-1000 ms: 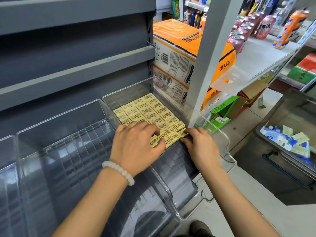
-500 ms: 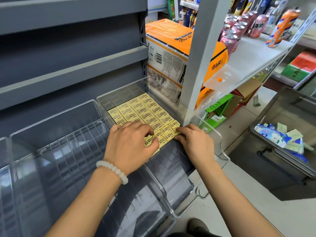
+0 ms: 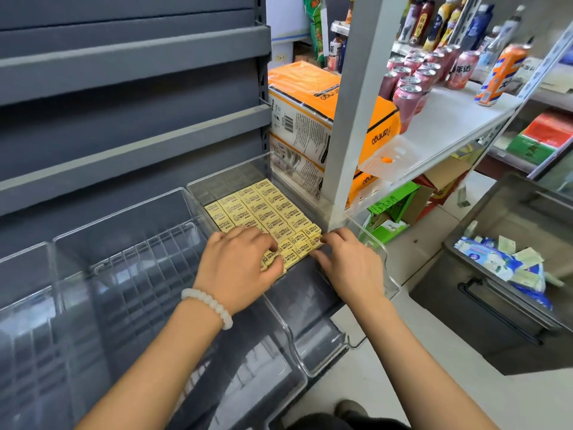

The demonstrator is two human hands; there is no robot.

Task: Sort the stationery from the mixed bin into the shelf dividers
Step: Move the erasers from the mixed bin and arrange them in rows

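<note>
Left hand [image 3: 240,268]: fingers curled down, pressing front row of erasers [image 3: 263,215]; beaded bracelet on wrist.
Right hand [image 3: 347,265]: fingertips pinch end eraser at row's right edge.
Divider tray [image 3: 376,248]: clear hard plastic; small yellow blocks tiled flat, near part bare.
Neighbour tray [image 3: 124,243]: unfilled.
Mixed bin [image 3: 483,305]: grey, packets remain; judged early.

Both forearms extend forward, bare. The left hand [image 3: 240,265] lies palm down, fingers curled forward, with a white beaded bracelet [image 3: 208,306] at the wrist. The right hand [image 3: 350,264] lies palm down alongside, fingertips [image 3: 328,240] bent forward and pressing down.
</note>
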